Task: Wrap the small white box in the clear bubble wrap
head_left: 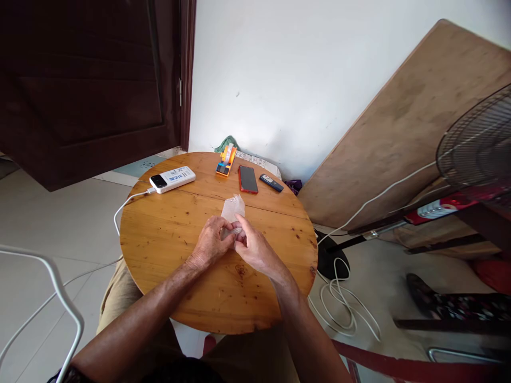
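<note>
A pale, crinkled sheet (233, 206), see-through in places, is at the middle of the round wooden table (159, 229), directly in front of the 2 hands. Its near end is between the fingers of both; the rest sticks out past the fingertips toward the table's far edge. The left hand (213, 239) pinches the sheet from the left, thumb and fingers curled together. The right hand (254, 246) grips it from the right, fingers bent inward, and the fingertips of the 2 hands meet. Whether the near end is folded cannot be told, as the fingers cover it.

Near the table's far left edge lies a white power bank (175, 179) with a black panel at 1 end and a white cable (133, 198) plugged in. Blue characters run along its top, too small to read. Close to the far edge stands an orange and blue tape dispenser (226, 159) with a roll of clear tape. To its right lies 1 phone (248, 180) with a red rim and a dark screen, then 1 dark blue handheld device (271, 183) near the far right edge, its pale label illegible.
</note>
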Available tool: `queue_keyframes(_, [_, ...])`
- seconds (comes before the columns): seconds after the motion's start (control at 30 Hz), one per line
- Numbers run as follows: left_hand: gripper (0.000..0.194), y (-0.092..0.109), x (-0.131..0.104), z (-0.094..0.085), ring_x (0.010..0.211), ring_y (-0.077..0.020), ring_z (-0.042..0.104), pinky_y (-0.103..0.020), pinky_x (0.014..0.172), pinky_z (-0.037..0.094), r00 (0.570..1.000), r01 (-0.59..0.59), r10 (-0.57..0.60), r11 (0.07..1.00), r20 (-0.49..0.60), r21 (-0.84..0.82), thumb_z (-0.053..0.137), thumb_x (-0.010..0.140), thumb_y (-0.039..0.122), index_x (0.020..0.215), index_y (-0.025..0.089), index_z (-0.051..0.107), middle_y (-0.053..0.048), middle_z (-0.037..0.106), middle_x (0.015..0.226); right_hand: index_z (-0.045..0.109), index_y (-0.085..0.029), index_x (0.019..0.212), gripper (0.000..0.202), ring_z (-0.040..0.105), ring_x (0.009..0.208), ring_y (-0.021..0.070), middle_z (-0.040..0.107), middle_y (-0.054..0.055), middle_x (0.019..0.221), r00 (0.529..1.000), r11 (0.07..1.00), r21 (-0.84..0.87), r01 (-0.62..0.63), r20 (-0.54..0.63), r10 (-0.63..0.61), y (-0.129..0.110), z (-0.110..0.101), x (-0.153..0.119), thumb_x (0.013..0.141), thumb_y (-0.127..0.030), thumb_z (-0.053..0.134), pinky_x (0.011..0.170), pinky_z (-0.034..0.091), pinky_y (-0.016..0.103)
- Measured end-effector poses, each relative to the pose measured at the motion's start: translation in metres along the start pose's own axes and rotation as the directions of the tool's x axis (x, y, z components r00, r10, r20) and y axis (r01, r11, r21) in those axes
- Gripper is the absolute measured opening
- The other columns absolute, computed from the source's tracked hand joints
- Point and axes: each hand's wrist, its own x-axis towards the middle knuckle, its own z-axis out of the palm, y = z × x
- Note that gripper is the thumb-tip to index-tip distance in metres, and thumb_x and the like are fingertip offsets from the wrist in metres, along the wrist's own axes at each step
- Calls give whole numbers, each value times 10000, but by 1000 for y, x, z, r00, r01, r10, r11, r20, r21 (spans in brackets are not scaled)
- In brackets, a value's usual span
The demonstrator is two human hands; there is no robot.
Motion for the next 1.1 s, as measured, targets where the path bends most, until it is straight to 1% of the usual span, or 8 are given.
queue_keyframes(0.1, [82,-1,0,1,729,-125,543,-251,697,464,999,-44,44,998,-1,49,663,769,139,822,191,625,-7,615,871,361,-203,1441,714,597,727,114,656,81,1175,1000,987,162,1,-15,1,7,-3,0,752,-58,473,686,501,260])
queue_keyframes(0.2, [111,0,1,-2,789,-154,565,-284,752,488,997,-83,81,988,20,133,652,745,112,813,195,622,-15,617,851,403,-197,1404,625,599,727,123,684,70,1082,991,965,263,-20,-121,54,15,-10,3,787,-129,477,655,494,256])
queue_keyframes(0.3, [105,2,4,-5,890,-205,588,-348,833,502,990,-139,130,964,52,225,639,727,107,784,195,631,-39,629,860,518,-187,1297,486,598,720,135,695,54,986,965,975,222,-22,-249,78,24,-21,9,811,-196,496,670,485,274])
queue_keyframes(0.37, [98,2,6,-6,951,-235,594,-387,880,499,986,-168,157,947,62,273,635,721,112,770,197,638,-60,639,907,584,-191,1205,402,609,747,147,699,45,944,960,986,163,-16,-272,60,28,-26,13,811,-207,507,696,480,283])
queue_keyframes(0.53, [131,4,11,-6,1035,-265,599,-421,918,487,977,-202,174,939,123,277,609,697,86,761,199,620,-85,667,1057,600,-209,1199,437,631,795,150,708,43,981,970,995,86,44,-242,-22,36,-21,22,784,-144,479,660,466,259])
queue_keyframes(0.8, [138,6,9,-7,905,-232,609,-380,834,493,981,-89,49,972,186,217,561,727,100,814,205,581,-44,675,882,593,-222,1224,431,656,943,178,716,59,1036,969,983,89,162,-203,-141,48,-6,29,822,-121,475,819,496,319])
queue_keyframes(0.97, [265,6,5,-6,1096,-268,573,-432,938,463,977,-200,177,956,118,215,567,715,86,951,200,602,-93,653,1171,588,-220,1231,397,661,933,173,717,57,1040,974,984,111,139,-197,-115,53,-4,30,852,-160,486,843,509,325])
queue_keyframes(1.1, [360,9,6,-9,1170,-262,534,-435,989,432,926,-361,328,914,186,185,522,745,48,1048,212,626,-73,655,1219,603,-217,1204,384,665,915,174,721,54,1022,976,982,122,141,-183,-117,53,-2,31,845,-166,476,847,512,334])
